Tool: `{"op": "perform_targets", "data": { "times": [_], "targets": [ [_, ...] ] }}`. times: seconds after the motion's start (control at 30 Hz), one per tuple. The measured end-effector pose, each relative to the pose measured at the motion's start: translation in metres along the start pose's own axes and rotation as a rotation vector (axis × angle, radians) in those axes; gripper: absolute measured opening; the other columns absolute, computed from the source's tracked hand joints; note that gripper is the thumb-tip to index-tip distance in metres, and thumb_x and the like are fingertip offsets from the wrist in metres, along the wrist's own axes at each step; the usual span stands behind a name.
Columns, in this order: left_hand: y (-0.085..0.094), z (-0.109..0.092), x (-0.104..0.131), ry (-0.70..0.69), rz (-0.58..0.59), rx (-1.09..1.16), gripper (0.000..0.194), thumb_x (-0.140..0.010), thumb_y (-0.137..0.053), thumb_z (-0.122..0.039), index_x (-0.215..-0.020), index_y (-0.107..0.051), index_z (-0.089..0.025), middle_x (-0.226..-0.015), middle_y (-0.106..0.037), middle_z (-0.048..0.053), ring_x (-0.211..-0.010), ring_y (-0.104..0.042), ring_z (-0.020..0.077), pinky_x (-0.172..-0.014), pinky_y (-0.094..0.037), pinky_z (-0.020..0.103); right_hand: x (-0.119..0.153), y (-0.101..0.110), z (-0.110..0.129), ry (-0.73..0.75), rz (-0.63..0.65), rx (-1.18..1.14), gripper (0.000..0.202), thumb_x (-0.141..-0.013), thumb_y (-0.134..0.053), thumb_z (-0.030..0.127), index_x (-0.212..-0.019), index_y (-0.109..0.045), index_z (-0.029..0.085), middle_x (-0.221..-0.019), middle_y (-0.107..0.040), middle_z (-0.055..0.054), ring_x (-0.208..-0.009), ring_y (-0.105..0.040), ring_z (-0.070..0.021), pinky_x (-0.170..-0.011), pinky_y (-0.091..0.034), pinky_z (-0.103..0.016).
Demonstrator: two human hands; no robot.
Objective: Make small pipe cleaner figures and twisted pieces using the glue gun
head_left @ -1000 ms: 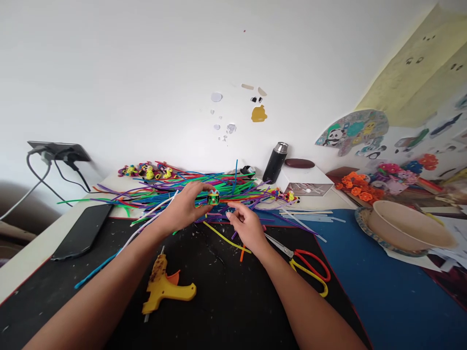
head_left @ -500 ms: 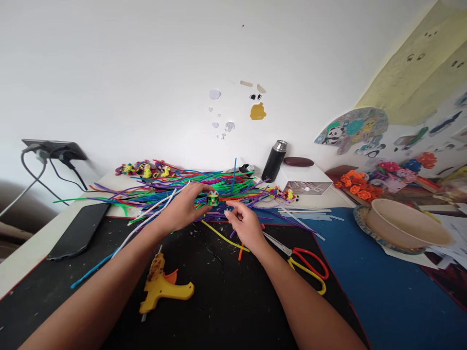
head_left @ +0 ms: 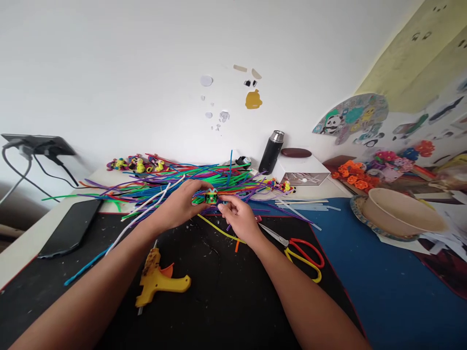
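Left fingers [head_left: 200, 184] pinch a green figure [head_left: 211, 198]; whether right fingers [head_left: 230, 199] hold anything, I cannot tell.

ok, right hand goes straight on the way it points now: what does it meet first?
Probably the small multicoloured piece held in the left hand, just ahead of the right hand. Depth is unclear, so it could pass slightly in front or behind.
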State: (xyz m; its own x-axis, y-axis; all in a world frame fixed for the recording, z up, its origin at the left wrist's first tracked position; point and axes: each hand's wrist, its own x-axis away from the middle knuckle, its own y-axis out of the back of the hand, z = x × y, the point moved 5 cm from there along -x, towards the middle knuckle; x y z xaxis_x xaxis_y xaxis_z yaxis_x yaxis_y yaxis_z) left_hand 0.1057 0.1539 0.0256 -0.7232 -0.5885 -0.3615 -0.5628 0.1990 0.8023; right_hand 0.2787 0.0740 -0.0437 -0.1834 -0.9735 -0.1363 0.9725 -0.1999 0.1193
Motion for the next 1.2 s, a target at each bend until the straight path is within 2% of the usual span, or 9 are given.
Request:
{"op": "perform_targets", "data": {
  "times": [0.2,0.63,0.93,1.2],
  "targets": [
    [-0.0009,-0.0030,0.0008,0.016,0.019,0.015,0.040,-0.096,-0.062,-0.050,-0.127,-0.062,-0.024,-0.127,-0.069,0.010,-0.119,-0.063,0.0307,-0.106,-0.052,0.047,0.0007,-0.0015,0.0002,0.003,0.012,-0.005,0.045,-0.093,-0.068,0.049,-0.124,-0.070,0.017,-0.074,-0.058,0.001,-0.061,-0.054,-0.0147,-0.055,-0.043,-0.027],
    [-0.0024,-0.0074,0.0002,0.033,0.032,0.026,0.043,-0.096,-0.059,-0.056,-0.125,-0.063,-0.024,-0.127,-0.069,0.011,-0.119,-0.063,0.0317,-0.104,-0.053,0.046,0.0006,-0.0041,-0.0010,0.030,0.019,0.044,0.042,-0.092,-0.069,0.046,-0.124,-0.070,0.019,-0.073,-0.059,0.001,-0.063,-0.055,-0.0159,-0.057,-0.043,-0.028],
    [-0.0022,-0.0086,0.0007,0.041,0.047,0.029,0.039,-0.095,-0.060,-0.049,-0.125,-0.063,-0.024,-0.127,-0.070,0.010,-0.119,-0.064,0.0305,-0.105,-0.052,0.045,0.0017,-0.0051,-0.0010,0.019,0.026,0.073,0.044,-0.093,-0.067,0.046,-0.127,-0.069,0.019,-0.075,-0.061,0.001,-0.064,-0.055,-0.0155,-0.058,-0.042,-0.028],
    [-0.0046,-0.0085,-0.0001,0.052,0.078,0.022,0.040,-0.094,-0.060,-0.049,-0.126,-0.062,-0.025,-0.129,-0.070,0.010,-0.122,-0.063,0.0311,-0.107,-0.051,0.046,0.0020,-0.0055,-0.0026,0.027,0.025,0.101,0.042,-0.094,-0.066,0.046,-0.124,-0.069,0.018,-0.075,-0.060,0.002,-0.065,-0.055,-0.0159,-0.059,-0.043,-0.027]
  ]
}}
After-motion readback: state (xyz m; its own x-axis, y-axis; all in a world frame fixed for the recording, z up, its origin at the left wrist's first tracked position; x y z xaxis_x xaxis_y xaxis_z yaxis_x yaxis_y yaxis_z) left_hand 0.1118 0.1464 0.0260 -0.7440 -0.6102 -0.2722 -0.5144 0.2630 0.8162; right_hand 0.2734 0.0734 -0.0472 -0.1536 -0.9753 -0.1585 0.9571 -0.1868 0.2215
